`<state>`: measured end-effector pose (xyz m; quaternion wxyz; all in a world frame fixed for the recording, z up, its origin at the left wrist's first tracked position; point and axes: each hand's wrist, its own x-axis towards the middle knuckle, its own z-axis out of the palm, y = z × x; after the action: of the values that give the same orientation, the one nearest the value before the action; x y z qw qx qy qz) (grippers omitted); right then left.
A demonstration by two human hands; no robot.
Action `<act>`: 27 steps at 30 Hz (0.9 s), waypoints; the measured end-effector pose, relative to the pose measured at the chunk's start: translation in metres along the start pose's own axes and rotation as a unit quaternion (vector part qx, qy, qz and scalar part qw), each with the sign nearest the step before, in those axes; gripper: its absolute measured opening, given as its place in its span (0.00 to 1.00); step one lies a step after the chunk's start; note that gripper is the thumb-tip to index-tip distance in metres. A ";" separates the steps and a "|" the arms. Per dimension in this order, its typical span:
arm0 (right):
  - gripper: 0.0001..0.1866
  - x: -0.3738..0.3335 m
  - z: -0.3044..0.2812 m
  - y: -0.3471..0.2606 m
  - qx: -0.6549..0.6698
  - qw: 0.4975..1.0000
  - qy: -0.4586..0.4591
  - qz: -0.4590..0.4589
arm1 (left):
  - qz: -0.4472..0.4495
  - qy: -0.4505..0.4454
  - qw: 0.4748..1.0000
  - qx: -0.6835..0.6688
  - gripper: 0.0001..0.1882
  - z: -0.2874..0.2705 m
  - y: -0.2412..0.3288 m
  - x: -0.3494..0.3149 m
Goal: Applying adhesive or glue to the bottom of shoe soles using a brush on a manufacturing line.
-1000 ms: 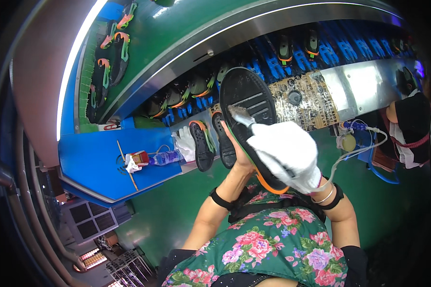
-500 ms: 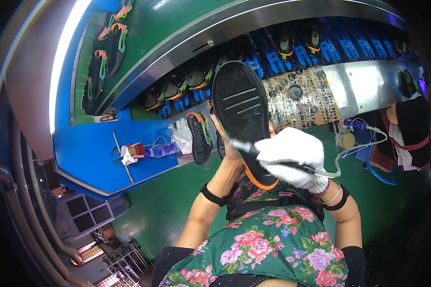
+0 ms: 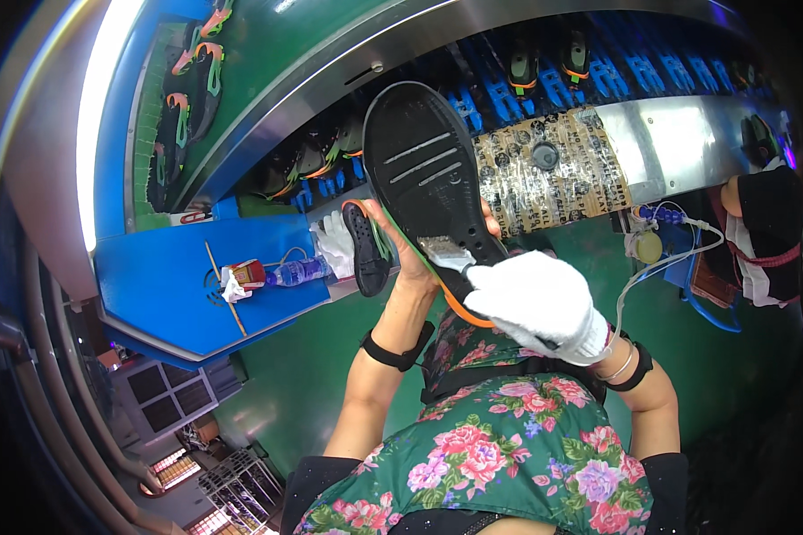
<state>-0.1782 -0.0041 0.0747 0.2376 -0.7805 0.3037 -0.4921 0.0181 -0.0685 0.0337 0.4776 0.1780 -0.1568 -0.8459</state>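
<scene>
My bare left hand (image 3: pixel 412 266) grips a large black shoe sole (image 3: pixel 419 169) from beneath, its fingers showing at both edges. Three pale slanting lines cross the sole's face, and orange and green run along its rim at the end nearest me. In a white knit glove, my right hand (image 3: pixel 540 303) is closed round a brush (image 3: pixel 456 259); most of the handle is hidden by the glove. The pale brush head touches the sole, with a light, wet-looking patch beside it. Left of my left hand, a smaller black piece with holes and a coloured edge (image 3: pixel 366 254) rests by the ledge.
Blue racks with shoe parts (image 3: pixel 575 58) run along the back. A tape-covered metal ledge (image 3: pixel 553 169) lies before them. A thin tube (image 3: pixel 651 260) trails right from my wrist. On the blue table (image 3: pixel 152 290) are a bottle (image 3: pixel 299 272) and a white glove (image 3: pixel 335 242). Another person (image 3: pixel 763 232) is at right.
The sole has shifted left and slightly away from me, tilting a little. The brush head has gone from the sole's left edge onto its face, where a pale patch now shows.
</scene>
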 end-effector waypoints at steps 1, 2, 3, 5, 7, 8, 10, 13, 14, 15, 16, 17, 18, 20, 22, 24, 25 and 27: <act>0.19 0.001 0.001 -0.002 -0.009 1.000 -0.007 -0.018 | 0.003 0.007 1.000 -0.008 0.68 0.000 0.000 0.000; 0.18 0.002 -0.002 -0.004 0.027 0.999 -0.008 0.021 | 0.007 0.014 1.000 -0.016 0.68 0.000 0.001 0.000; 0.17 0.003 -0.004 -0.006 0.063 0.996 -0.009 0.061 | 0.006 0.015 1.000 -0.016 0.68 -0.001 0.002 0.000; 0.16 -0.002 0.000 0.001 0.155 0.978 0.067 0.122 | 0.018 0.010 1.000 -0.012 0.69 0.001 0.005 0.000; 0.14 -0.002 -0.004 -0.003 0.117 0.983 0.061 0.129 | 0.020 0.013 1.000 -0.004 0.69 0.002 0.005 0.000; 0.13 0.000 -0.005 -0.005 0.074 0.992 0.034 0.095 | 0.019 0.011 1.000 -0.005 0.68 0.001 0.007 0.000; 0.10 0.005 -0.004 -0.009 0.037 0.998 0.006 0.057 | 0.019 0.012 1.000 0.021 0.67 -0.002 0.012 0.001; 0.11 0.000 0.002 0.000 0.172 0.973 0.072 0.137 | 0.032 -0.001 0.999 0.015 0.67 0.000 0.013 0.003; 0.11 -0.002 0.003 0.000 0.159 0.971 0.097 0.149 | 0.031 0.000 0.999 0.015 0.67 0.003 0.013 0.004; 0.11 -0.003 -0.001 0.001 0.120 0.979 0.081 0.143 | 0.038 -0.006 0.999 0.001 0.68 0.006 0.013 0.006; 0.12 -0.001 -0.005 -0.002 0.102 0.985 0.053 0.128 | 0.045 -0.011 0.999 -0.014 0.69 0.007 0.012 0.007; 0.13 0.000 -0.008 -0.005 0.084 0.990 0.026 0.113 | 0.046 -0.009 0.999 -0.014 0.69 0.007 0.013 0.007; 0.14 -0.001 -0.004 -0.007 0.080 0.993 0.018 0.090 | 0.048 -0.018 0.999 -0.014 0.69 0.006 0.015 0.007; 0.14 -0.002 -0.003 -0.007 0.102 0.991 0.020 0.089 | 0.050 -0.029 0.998 -0.013 0.69 0.005 0.016 0.008; 0.13 -0.005 0.001 -0.005 0.160 0.977 0.052 0.132 | 0.051 -0.057 0.997 0.001 0.69 0.002 0.018 0.009; 0.12 -0.004 0.000 -0.001 0.166 0.972 0.079 0.143 | 0.054 -0.051 0.997 -0.001 0.69 0.002 0.017 0.008; 0.12 -0.005 -0.001 -0.002 0.167 0.972 0.079 0.144 | 0.055 -0.047 0.997 -0.005 0.69 0.003 0.017 0.007; 0.11 -0.005 -0.004 -0.006 0.106 0.986 0.036 0.125 | 0.053 -0.055 0.997 -0.015 0.69 0.002 0.017 0.008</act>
<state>-0.1821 0.0028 0.0773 0.3678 -0.6886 0.3531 -0.5156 0.0263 -0.0834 0.0422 0.5148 0.1155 -0.1789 -0.8305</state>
